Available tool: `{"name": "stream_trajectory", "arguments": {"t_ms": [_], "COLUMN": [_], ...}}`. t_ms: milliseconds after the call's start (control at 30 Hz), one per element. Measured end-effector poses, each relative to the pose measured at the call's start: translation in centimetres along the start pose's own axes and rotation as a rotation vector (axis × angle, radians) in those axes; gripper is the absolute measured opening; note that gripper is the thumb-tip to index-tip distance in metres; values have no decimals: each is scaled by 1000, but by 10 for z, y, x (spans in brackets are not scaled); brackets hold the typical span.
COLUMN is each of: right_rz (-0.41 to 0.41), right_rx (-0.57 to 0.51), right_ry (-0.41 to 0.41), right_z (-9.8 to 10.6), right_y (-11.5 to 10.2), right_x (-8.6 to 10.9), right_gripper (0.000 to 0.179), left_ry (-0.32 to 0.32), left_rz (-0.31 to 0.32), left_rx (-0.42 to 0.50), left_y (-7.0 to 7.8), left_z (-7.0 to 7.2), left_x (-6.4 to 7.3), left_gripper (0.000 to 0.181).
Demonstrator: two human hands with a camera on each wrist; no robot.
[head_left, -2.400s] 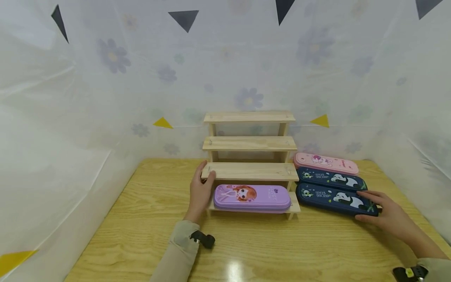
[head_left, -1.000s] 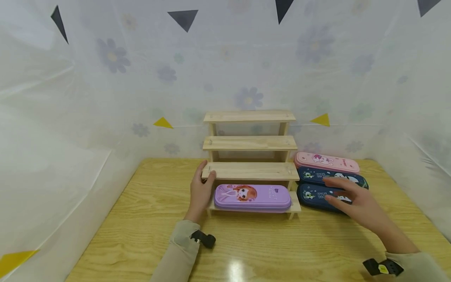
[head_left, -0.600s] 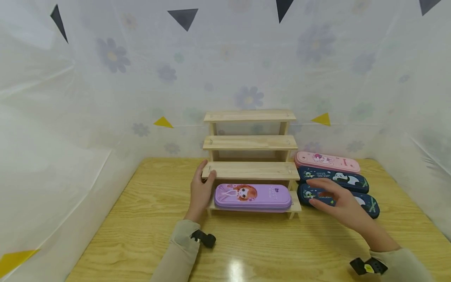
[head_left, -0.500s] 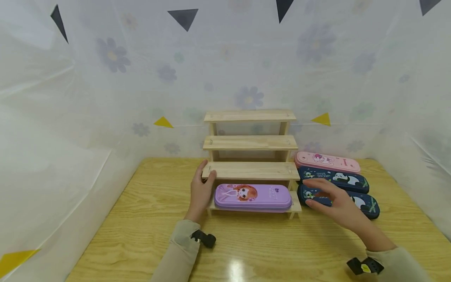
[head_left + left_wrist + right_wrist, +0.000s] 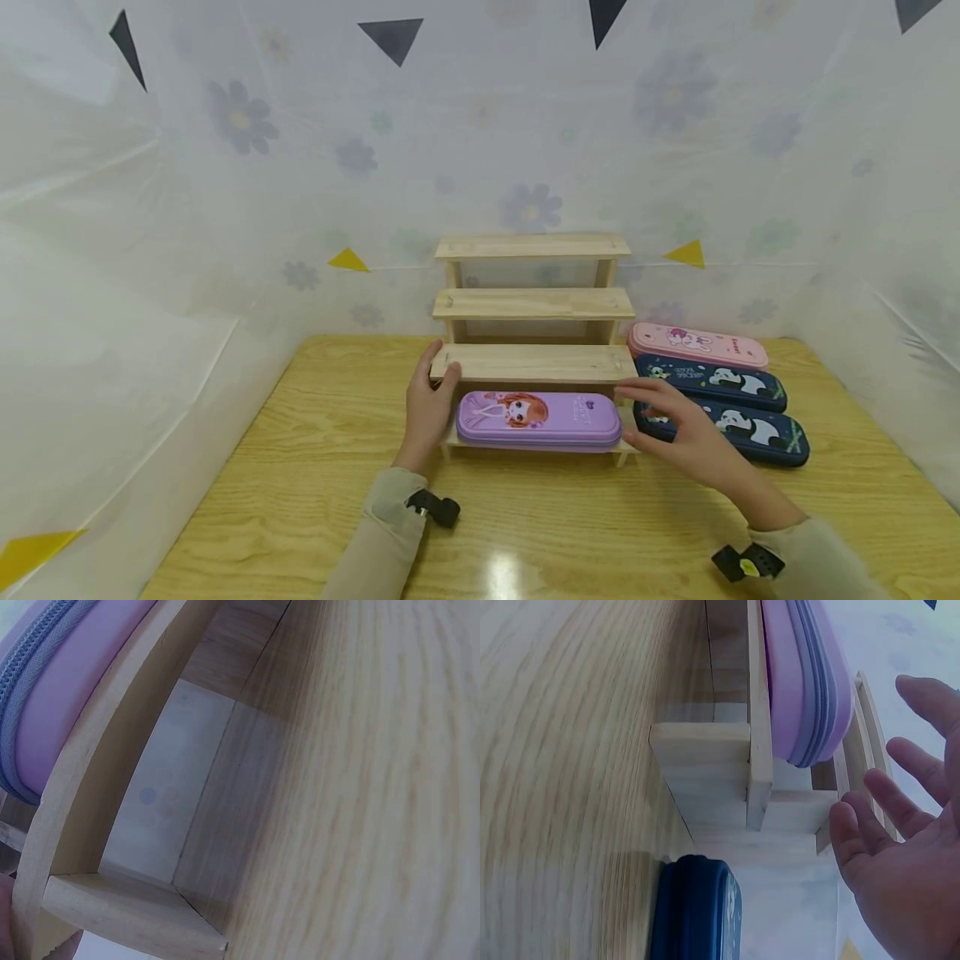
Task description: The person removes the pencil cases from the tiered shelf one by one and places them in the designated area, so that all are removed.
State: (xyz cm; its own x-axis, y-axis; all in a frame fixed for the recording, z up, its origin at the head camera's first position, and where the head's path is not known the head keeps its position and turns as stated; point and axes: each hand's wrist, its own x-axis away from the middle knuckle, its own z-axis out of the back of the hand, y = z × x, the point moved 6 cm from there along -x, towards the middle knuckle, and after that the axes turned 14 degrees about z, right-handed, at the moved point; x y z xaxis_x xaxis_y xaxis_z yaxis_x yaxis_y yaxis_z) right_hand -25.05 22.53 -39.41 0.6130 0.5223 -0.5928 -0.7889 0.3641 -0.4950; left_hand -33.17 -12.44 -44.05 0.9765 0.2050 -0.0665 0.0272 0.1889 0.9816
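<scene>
A wooden four-step display rack point(image 5: 534, 363) stands on the table. On its lowest step lies a purple pencil case point(image 5: 558, 420) with a cartoon girl on the lid; its zip side shows in the right wrist view. My left hand point(image 5: 427, 408) grips the left end of the second step from the bottom, thumb on top at the corner. My right hand point(image 5: 686, 437) is at the right end of the lowest step, beside the pencil case, with fingers spread and nothing held. Behind it lies a navy panda pencil case point(image 5: 761, 429), partly covered by that hand.
A second navy panda pencil case point(image 5: 712, 380) and a pink rabbit pencil case point(image 5: 697, 346) lie in a row behind the first, right of the rack. White floral sheeting point(image 5: 300, 167) encloses the wooden table point(image 5: 300, 467) at the back and sides.
My right hand has left the front navy pencil case's right end and moved left to the rack's right end. The left hand has stayed at the rack; the pencil cases look unmoved.
</scene>
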Motion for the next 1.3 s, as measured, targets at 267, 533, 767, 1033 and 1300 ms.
{"name": "stream_trajectory", "arguments": {"t_ms": [267, 533, 767, 1033, 1300], "right_rz": [27, 16, 2, -17, -46], "right_rx": [-22, -16, -24, -21, 46], "right_ry": [-11, -14, -17, -39, -46], "right_z": [-14, -27, -39, -53, -61], "right_y": [0, 2, 4, 4, 6], "right_x": [-7, -11, -15, -22, -25], "right_gripper": [56, 58, 61, 60, 70], "left_ry": [-4, -7, -6, -5, 11], "left_rz": [3, 4, 26, 2, 14], "left_rx": [6, 16, 2, 12, -4], "left_y": [1, 2, 2, -1, -1], "left_z": [0, -1, -2, -1, 0], "left_x": [1, 0, -4, -1, -2], "left_gripper": [58, 57, 55, 57, 57]}}
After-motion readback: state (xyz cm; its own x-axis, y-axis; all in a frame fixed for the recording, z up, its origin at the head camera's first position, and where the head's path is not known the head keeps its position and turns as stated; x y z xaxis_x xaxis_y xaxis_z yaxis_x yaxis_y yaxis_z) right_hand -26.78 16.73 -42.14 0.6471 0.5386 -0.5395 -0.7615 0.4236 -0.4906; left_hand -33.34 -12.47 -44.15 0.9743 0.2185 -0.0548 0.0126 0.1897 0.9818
